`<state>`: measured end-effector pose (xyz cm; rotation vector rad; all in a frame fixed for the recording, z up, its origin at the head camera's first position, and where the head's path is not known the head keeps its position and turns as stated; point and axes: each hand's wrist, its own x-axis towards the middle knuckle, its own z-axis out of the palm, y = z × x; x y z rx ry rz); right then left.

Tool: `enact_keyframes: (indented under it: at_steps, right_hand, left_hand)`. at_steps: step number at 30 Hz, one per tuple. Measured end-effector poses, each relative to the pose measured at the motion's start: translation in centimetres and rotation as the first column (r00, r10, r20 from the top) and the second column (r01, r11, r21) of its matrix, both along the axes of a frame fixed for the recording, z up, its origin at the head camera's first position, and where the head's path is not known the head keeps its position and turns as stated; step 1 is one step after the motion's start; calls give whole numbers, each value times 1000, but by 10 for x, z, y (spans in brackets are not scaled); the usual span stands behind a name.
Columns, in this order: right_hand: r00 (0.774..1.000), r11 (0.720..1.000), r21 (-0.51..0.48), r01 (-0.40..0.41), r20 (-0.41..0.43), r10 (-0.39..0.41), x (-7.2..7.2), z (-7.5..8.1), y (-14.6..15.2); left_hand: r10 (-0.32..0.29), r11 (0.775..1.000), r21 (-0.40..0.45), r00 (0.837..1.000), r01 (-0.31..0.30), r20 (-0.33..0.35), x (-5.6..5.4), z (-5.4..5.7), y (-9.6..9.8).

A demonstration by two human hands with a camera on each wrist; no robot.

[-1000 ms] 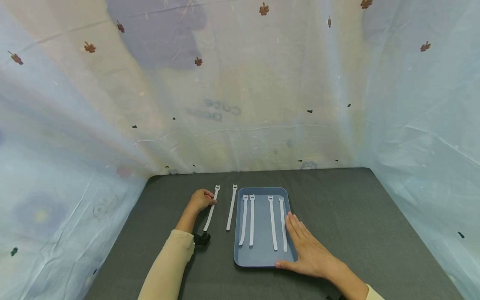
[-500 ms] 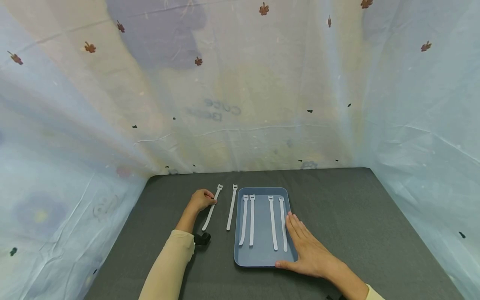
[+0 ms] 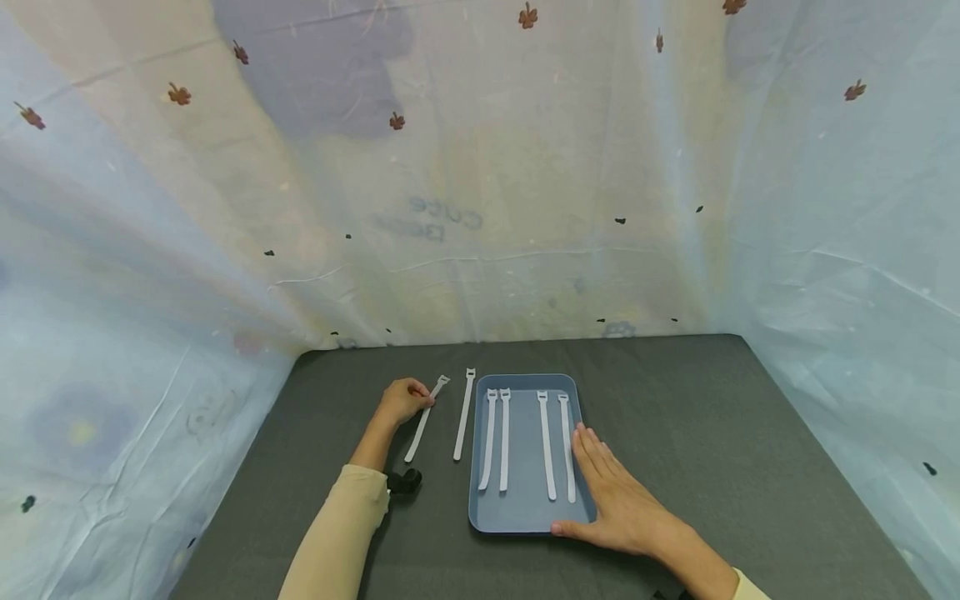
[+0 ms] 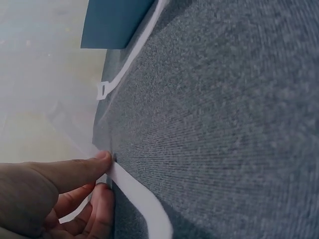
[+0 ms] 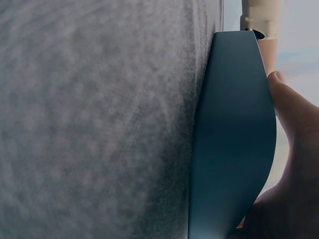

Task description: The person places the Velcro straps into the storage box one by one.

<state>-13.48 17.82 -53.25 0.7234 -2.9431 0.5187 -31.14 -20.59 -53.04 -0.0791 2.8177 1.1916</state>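
My left hand (image 3: 401,402) pinches a white hook-and-loop cable tie (image 3: 420,435) between thumb and fingers, a little below its slotted head. In the left wrist view, the tie's strap (image 4: 137,191) bends downward from the fingertips over the cloth. Another white cable tie (image 3: 463,417) lies between this hand and a blue-grey tray (image 3: 525,512). Inside the tray are two ties (image 3: 504,442) on the left side and two ties (image 3: 546,446) on the right, heads at the far end. With straight fingers, my right hand (image 3: 622,510) rests along the tray's right rim, thumb at the near corner.
Dark grey cloth (image 3: 697,433) covers the table. Pale printed sheeting (image 3: 510,283) hangs behind it and along both sides. A black wrist strap mount (image 3: 405,479) shows by the left sleeve.
The held cable tie has tilted, its head swinging right and then dipping slightly, while its lower end shifted a little left. The right hand and tray stay put.
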Motion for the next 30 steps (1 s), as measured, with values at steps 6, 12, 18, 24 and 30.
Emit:
enact_keyframes:
  at_steps: [6,12,18,24,30]
  right_hand:
    - [1000,1000,-9,-1,11,1,0,-1,0]
    - [1000,1000,-8,1,9,-1,0,-1,-1]
    - [1000,1000,-16,1,12,-1,0,0,-1]
    - [1000,1000,-23,8,17,-7,1,0,-1]
    - [1000,1000,-11,14,14,-14,0,-1,-1]
  left_hand:
    - [5,1000,18,1000,-5,-19,2,-1,-5]
    - [5,996,91,1000,-6,14,4,-1,-10]
    - [-3,991,132,1000,1,12,7,3,-10]
    - [5,987,162,1000,-7,10,10,8,-11]
    - [1,983,184,1000,-1,-3,14,18,-9]
